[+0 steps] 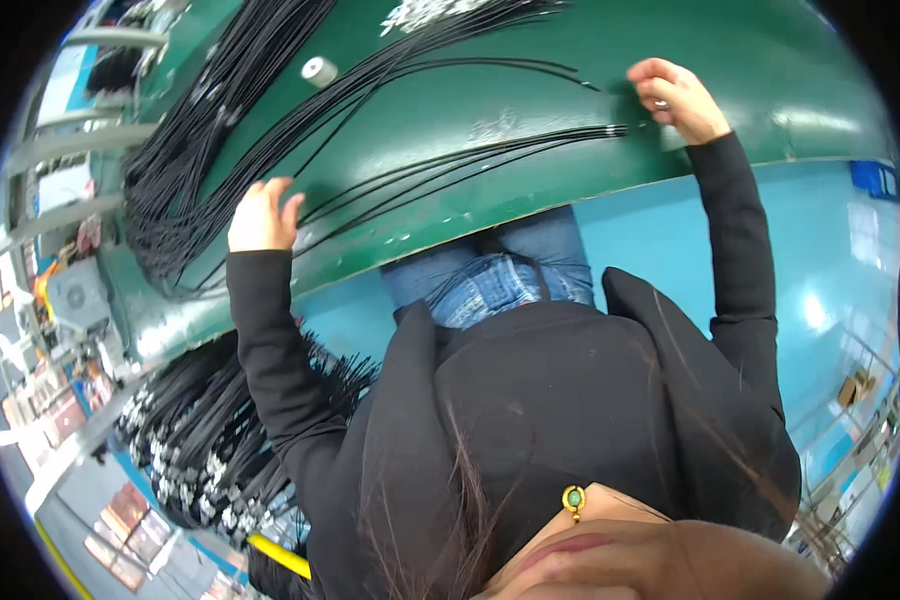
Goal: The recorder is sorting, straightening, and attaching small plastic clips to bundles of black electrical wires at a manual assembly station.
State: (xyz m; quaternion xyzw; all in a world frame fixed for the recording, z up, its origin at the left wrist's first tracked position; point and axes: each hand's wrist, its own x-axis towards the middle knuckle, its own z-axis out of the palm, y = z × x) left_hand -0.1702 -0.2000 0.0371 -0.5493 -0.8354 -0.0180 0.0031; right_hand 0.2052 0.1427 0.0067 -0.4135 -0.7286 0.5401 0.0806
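Note:
Above the near left part of the green table is my left hand [262,216], its thumb apart from the fingers and nothing visible in it. It is beside a few thin black cables [450,160] that stretch rightward along the near edge. Past their bright right ends, my right hand [682,102], with a ring on one finger, hangs over the table. Its fingers are loosely bent with a gap between them, and I see nothing held. A larger bundle of black cables [300,125] curves behind my left hand.
The green table [750,60] has a white spool [319,71] and a pile of small white pieces [430,12] at its far side. Another thick cable bundle [245,70] lies far left. Many cables with pale ends [210,440] hang below the table at left. A blue bin [875,180] is at right.

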